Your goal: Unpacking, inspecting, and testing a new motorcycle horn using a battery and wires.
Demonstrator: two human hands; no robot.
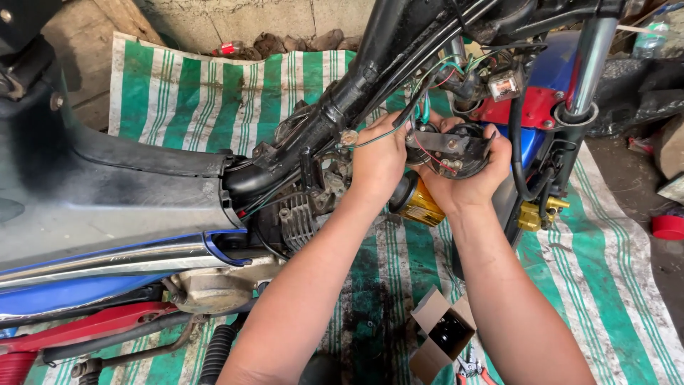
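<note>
A stripped motorcycle stands over a striped sheet, its black frame tube [370,71] running up to the steering head. My right hand [467,182] cups a round black part [449,148] with small wires on it, just below the wiring bundle [456,75]. My left hand [379,160] pinches thin wires at the part's left edge, close to the frame tube. A gold cylindrical piece [419,203] shows beneath both hands.
The engine [299,214] sits left of my left arm, the black seat [107,192] further left. A chrome fork leg [588,64] and brass caliper [534,214] stand right. An opened cardboard box [443,334] and pliers [470,371] lie on the green-and-white sheet [214,100]. A red tub [668,227] sits far right.
</note>
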